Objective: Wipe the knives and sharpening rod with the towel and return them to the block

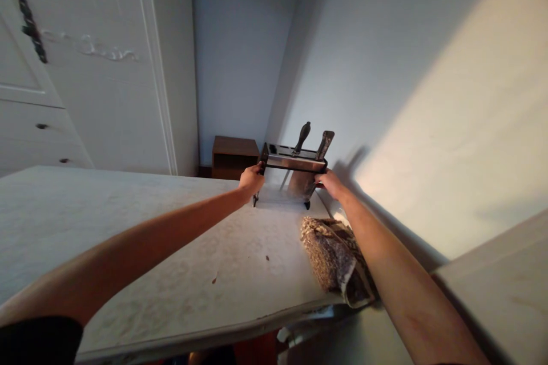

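A knife rack (278, 161) with a shiny metal top and dark side frames stands at the far end of the pale table. Two dark handles stick up from its slots: a rounded knife handle (303, 137) and a flatter handle (326, 144) on the right. A broad blade (299, 183) shows below the top. My left hand (252, 178) is closed around the rack's left side, thumb near the upper corner. On the opposite side my right hand (329, 182) grips the frame just under the top; its fingertips are partly hidden.
A folded brown patterned cloth (327, 256) lies at the table's right edge, beside my right forearm. Small dark scraps (214, 279) dot the tabletop (171, 274). Behind are a brown wooden box (235, 145), a white cupboard (107, 85) and the wall (363, 68) close on the right.
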### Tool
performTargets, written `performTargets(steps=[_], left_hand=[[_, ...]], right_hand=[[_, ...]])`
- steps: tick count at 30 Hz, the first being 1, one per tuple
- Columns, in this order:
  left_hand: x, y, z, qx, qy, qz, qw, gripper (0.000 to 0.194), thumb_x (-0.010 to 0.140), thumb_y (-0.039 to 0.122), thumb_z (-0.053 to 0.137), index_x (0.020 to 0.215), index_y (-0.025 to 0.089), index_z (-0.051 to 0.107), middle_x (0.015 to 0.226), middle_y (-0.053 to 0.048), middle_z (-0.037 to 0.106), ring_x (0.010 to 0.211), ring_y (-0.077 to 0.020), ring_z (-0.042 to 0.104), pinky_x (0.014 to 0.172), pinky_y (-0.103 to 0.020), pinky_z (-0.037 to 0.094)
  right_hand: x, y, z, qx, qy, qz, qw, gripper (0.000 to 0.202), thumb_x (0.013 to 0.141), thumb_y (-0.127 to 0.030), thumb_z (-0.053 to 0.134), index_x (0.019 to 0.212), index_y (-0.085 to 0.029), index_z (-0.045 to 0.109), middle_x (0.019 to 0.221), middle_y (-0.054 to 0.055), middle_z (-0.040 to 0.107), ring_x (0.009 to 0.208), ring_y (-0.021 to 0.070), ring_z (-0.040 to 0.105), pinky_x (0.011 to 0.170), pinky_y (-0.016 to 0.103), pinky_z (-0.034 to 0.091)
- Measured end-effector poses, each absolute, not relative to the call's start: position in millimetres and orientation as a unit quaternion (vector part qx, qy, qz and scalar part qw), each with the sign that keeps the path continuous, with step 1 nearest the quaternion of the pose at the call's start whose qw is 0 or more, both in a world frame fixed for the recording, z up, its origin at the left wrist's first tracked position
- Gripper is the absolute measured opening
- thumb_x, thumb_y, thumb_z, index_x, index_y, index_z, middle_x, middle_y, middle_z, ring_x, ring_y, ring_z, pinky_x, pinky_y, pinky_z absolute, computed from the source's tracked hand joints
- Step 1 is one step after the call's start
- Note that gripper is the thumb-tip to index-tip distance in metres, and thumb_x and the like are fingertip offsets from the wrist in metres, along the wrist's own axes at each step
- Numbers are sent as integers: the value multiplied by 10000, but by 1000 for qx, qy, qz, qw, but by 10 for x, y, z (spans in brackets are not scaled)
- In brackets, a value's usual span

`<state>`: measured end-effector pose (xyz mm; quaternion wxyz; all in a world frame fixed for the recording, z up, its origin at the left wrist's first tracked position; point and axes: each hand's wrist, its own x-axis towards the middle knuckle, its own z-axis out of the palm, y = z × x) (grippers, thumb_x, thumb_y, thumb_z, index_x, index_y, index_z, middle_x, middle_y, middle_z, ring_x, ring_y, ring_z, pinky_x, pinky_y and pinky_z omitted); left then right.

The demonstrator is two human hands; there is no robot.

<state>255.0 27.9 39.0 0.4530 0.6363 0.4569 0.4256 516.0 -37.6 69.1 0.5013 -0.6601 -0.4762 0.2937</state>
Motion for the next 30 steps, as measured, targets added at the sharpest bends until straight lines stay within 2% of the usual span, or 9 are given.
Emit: performTargets(steps=[5, 11, 14, 18, 22, 23, 26, 28, 30], left_hand=[[2773, 140, 418, 658, 463, 418, 421, 692, 668, 10, 557, 1329, 209, 605, 1226, -127, 681, 1213, -284, 581, 947, -317, 454], [2887, 80, 413, 667, 453, 403, 433, 762, 627, 2, 570, 1366, 190, 567, 1174, -152, 700, 1146, -290, 624, 915, -320, 475], [2865, 113, 379, 663, 440, 395, 459, 768, 588, -12, 589, 1325, 202, 599, 1126, -117, 718, 1092, -273, 644, 875, -296, 485], [2700, 134, 200, 629, 431, 376, 527, 472, 591, 8, 614, 1017, 178, 727, 880, -59, 735, 885, -227, 679, 734, -257, 500], [2322, 39, -54, 558, 420, 365, 616, 48, 662, 103, 659, 692, 140, 661, 612, -40, 640, 594, -167, 612, 576, -248, 472], [2196, 7, -99, 537, 408, 366, 641, 72, 714, 164, 650, 648, 139, 633, 591, -44, 625, 557, -153, 592, 558, -247, 467], [1773, -69, -155, 474, 357, 367, 717, 363, 838, 358, 555, 533, 165, 511, 520, -39, 550, 455, -132, 515, 470, -250, 424], [1473, -98, -146, 434, 317, 375, 755, 428, 862, 408, 499, 502, 192, 419, 462, 5, 443, 395, -112, 420, 417, -242, 365], [1179, -122, -136, 399, 281, 393, 779, 449, 864, 395, 467, 484, 208, 320, 433, 41, 321, 369, -96, 325, 401, -236, 321]], right_hand=[[5375, -412, 651, -685, -464, 273, 491, 136, 507, -247, 550, 629, -222, 496, 544, -34, 517, 606, 169, 518, 629, 336, 493], [5447, -473, 629, -718, -449, 234, 478, 118, 544, -186, 581, 653, -209, 540, 573, -19, 559, 600, 165, 548, 596, 308, 513], [5400, -535, 638, -743, -441, 220, 453, 159, 570, -155, 594, 723, -195, 579, 662, 9, 625, 645, 176, 596, 589, 298, 528], [5317, -654, 666, -790, -431, 197, 390, 200, 607, -126, 603, 800, -179, 618, 756, 34, 668, 724, 180, 640, 603, 268, 540], [5248, -782, 770, -856, -398, 139, 299, 122, 663, -204, 638, 768, -143, 631, 734, 102, 676, 738, 241, 664, 583, 305, 526], [5225, -809, 810, -870, -390, 117, 279, 139, 686, -256, 640, 752, -134, 632, 737, 132, 676, 755, 270, 669, 587, 326, 520], [5094, -864, 940, -887, -394, 51, 234, 221, 711, -353, 636, 713, -131, 639, 799, 190, 682, 879, 339, 664, 654, 361, 494], [4921, -870, 1008, -880, -423, 27, 214, 179, 697, -324, 647, 656, -151, 630, 786, 168, 680, 906, 330, 657, 685, 343, 465], [4661, -853, 1037, -862, -464, 25, 204, 209, 716, -310, 635, 565, -173, 590, 671, 116, 645, 827, 282, 656, 662, 307, 430]])
